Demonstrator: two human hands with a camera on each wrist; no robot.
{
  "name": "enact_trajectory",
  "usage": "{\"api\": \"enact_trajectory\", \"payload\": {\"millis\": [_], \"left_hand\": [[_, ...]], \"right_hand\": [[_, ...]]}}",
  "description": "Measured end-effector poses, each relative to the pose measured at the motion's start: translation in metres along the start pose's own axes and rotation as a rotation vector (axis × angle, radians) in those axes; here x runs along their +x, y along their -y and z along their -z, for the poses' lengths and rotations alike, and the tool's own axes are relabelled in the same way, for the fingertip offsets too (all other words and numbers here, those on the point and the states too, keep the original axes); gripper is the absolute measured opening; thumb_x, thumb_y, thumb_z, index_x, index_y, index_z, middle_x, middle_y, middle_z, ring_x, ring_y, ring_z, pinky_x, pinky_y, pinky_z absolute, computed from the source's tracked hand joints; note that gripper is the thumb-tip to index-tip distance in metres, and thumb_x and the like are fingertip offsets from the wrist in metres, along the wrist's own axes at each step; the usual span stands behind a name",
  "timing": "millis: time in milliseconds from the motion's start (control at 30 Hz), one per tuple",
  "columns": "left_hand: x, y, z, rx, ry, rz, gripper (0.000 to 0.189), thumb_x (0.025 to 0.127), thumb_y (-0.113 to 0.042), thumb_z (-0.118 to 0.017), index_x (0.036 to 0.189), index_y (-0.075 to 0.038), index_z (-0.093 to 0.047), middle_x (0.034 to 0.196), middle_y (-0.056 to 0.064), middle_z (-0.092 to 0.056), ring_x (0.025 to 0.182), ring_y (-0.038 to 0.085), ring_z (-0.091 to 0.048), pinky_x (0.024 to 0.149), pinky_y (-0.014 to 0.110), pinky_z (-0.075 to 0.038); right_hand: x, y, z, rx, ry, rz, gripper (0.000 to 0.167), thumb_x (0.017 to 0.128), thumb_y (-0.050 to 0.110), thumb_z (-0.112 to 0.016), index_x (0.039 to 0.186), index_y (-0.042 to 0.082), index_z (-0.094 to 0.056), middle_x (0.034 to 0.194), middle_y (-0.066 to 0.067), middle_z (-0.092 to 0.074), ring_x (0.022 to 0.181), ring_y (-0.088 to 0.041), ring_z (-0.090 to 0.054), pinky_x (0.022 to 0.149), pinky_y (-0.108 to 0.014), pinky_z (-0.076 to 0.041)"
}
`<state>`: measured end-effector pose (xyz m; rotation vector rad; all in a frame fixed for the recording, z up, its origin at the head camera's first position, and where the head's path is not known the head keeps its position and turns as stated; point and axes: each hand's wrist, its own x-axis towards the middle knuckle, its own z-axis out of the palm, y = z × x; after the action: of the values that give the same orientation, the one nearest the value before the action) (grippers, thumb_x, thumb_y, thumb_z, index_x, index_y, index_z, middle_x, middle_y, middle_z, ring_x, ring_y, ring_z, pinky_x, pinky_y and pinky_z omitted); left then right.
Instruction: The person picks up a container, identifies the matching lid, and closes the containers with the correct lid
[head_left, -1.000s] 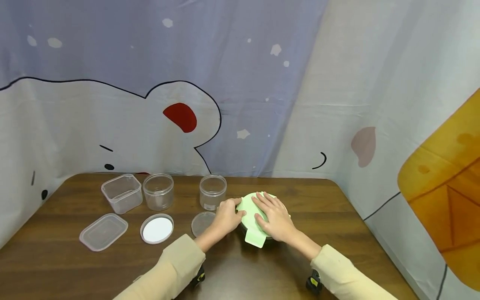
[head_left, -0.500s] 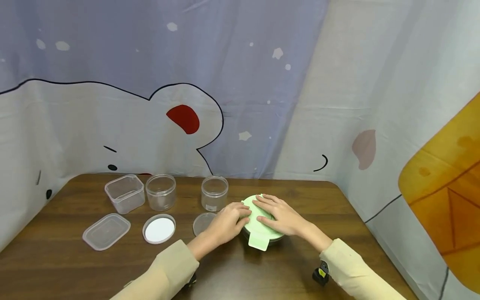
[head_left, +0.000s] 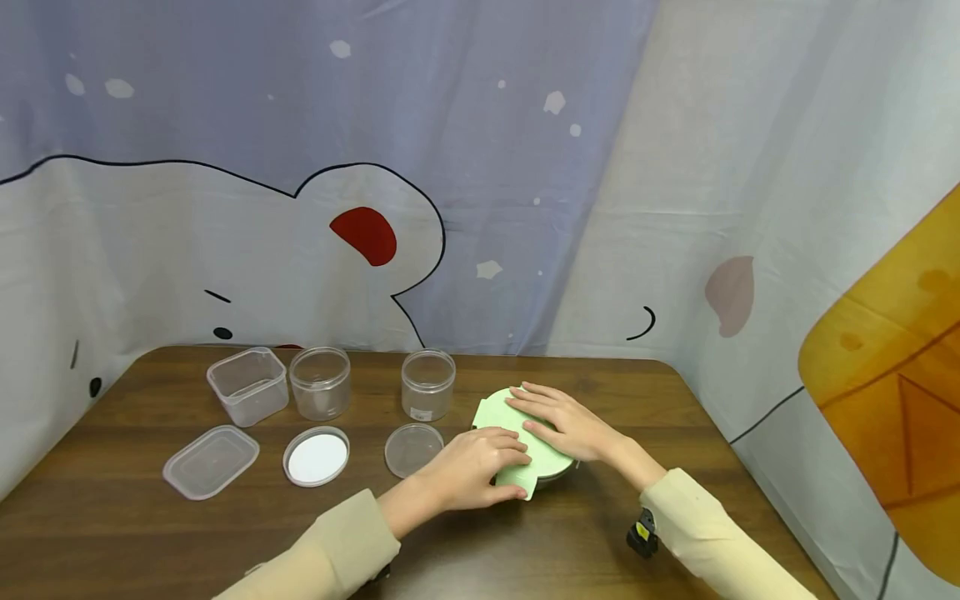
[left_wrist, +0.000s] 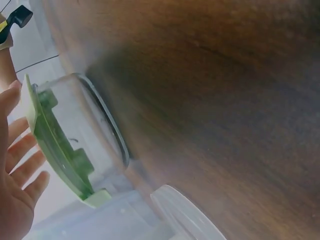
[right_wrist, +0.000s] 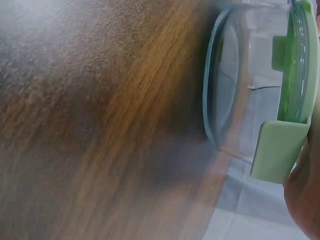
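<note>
Left hand (head_left: 476, 467) at green lid's (head_left: 546, 460) near-left edge, fingers loosely extended, partly hiding its near flap (head_left: 517, 477). Glass bowl (left_wrist: 97, 130) directly under lid on counter (head_left: 450, 550), mostly hidden in head view. Right hand (head_left: 573, 425) across lid's right part, fingers straight; mostly cut off in right wrist view.

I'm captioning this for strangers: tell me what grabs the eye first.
Likely the pale green lid on a clear container, right of center on the table, under the left hand and right hand. Next, on the curtain, the red patch left of center and the big orange shape at far right.
</note>
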<state>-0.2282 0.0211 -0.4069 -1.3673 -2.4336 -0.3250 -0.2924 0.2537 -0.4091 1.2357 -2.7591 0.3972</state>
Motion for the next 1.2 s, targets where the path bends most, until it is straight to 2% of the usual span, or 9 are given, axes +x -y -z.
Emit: {"api": "enact_trajectory", "payload": {"millis": [133, 233, 433, 633, 800, 900, 1067, 1200], "left_hand": [[0.001, 0.000, 0.000, 0.003, 0.053, 0.005, 0.044, 0.088, -0.048, -0.063, 0.119, -0.017, -0.067, 0.125, -0.005, -0.066, 0.123, 0.011, -0.056, 0.105, 0.028, -0.044], [0.002, 0.001, 0.000, -0.012, 0.066, 0.011, 0.046, 0.088, -0.048, -0.064, 0.121, -0.017, -0.066, 0.126, -0.005, -0.064, 0.124, 0.011, -0.055, 0.104, 0.028, -0.044], [0.004, 0.000, -0.003, 0.017, 0.051, -0.009, 0.046, 0.087, -0.048, -0.065, 0.122, -0.020, -0.066, 0.126, -0.009, -0.065, 0.126, 0.009, -0.054, 0.103, 0.026, -0.045], [0.004, -0.003, -0.009, 0.065, 0.010, -0.006, 0.045, 0.086, -0.050, -0.064, 0.121, -0.022, -0.067, 0.121, -0.013, -0.067, 0.124, 0.009, -0.055, 0.103, 0.026, -0.045], [0.003, -0.005, -0.011, 0.088, 0.002, -0.001, 0.045, 0.087, -0.051, -0.063, 0.121, -0.023, -0.067, 0.125, -0.011, -0.065, 0.124, 0.010, -0.056, 0.102, 0.026, -0.046], [0.004, -0.005, -0.011, 0.118, 0.005, -0.030, 0.045, 0.087, -0.051, -0.063, 0.123, -0.023, -0.066, 0.126, -0.012, -0.065, 0.124, 0.010, -0.056, 0.102, 0.025, -0.045], [0.008, -0.004, -0.007, 0.179, 0.070, -0.081, 0.048, 0.088, -0.051, -0.061, 0.128, -0.025, -0.063, 0.130, -0.010, -0.062, 0.127, 0.010, -0.054, 0.103, 0.025, -0.045], [0.011, -0.005, -0.005, 0.206, 0.137, -0.075, 0.052, 0.087, -0.051, -0.062, 0.133, -0.025, -0.059, 0.135, -0.007, -0.058, 0.130, 0.010, -0.051, 0.103, 0.026, -0.045]], "right_hand": [[0.003, -0.001, -0.001, 0.024, 0.003, 0.017, 0.045, 0.101, 0.032, -0.046, 0.145, 0.021, -0.044, 0.152, 0.000, -0.040, 0.144, -0.026, -0.031, 0.114, -0.053, -0.028], [0.006, -0.001, -0.001, 0.044, 0.012, 0.017, 0.044, 0.101, 0.032, -0.046, 0.144, 0.021, -0.045, 0.153, 0.001, -0.039, 0.145, -0.025, -0.030, 0.115, -0.053, -0.026], [0.008, 0.000, -0.001, 0.071, 0.018, 0.011, 0.043, 0.101, 0.030, -0.047, 0.143, 0.021, -0.046, 0.153, 0.002, -0.039, 0.145, -0.024, -0.029, 0.117, -0.051, -0.023], [0.007, 0.001, -0.002, 0.036, -0.001, 0.057, 0.044, 0.102, 0.026, -0.045, 0.145, 0.018, -0.044, 0.153, -0.001, -0.039, 0.145, -0.026, -0.029, 0.116, -0.055, -0.022], [0.007, -0.001, -0.005, 0.028, -0.015, 0.077, 0.044, 0.102, 0.025, -0.044, 0.145, 0.018, -0.043, 0.153, -0.001, -0.039, 0.145, -0.026, -0.029, 0.116, -0.056, -0.022], [0.006, -0.002, -0.007, 0.027, -0.018, 0.079, 0.044, 0.102, 0.025, -0.044, 0.145, 0.018, -0.044, 0.153, -0.002, -0.039, 0.145, -0.026, -0.029, 0.115, -0.057, -0.022], [0.006, -0.003, -0.008, 0.016, -0.029, 0.086, 0.044, 0.102, 0.024, -0.044, 0.145, 0.018, -0.043, 0.153, -0.001, -0.039, 0.145, -0.027, -0.030, 0.115, -0.057, -0.022], [0.006, -0.003, -0.010, 0.011, -0.044, 0.100, 0.043, 0.102, 0.023, -0.044, 0.145, 0.018, -0.044, 0.152, -0.002, -0.040, 0.144, -0.029, -0.031, 0.114, -0.057, -0.023]]}}
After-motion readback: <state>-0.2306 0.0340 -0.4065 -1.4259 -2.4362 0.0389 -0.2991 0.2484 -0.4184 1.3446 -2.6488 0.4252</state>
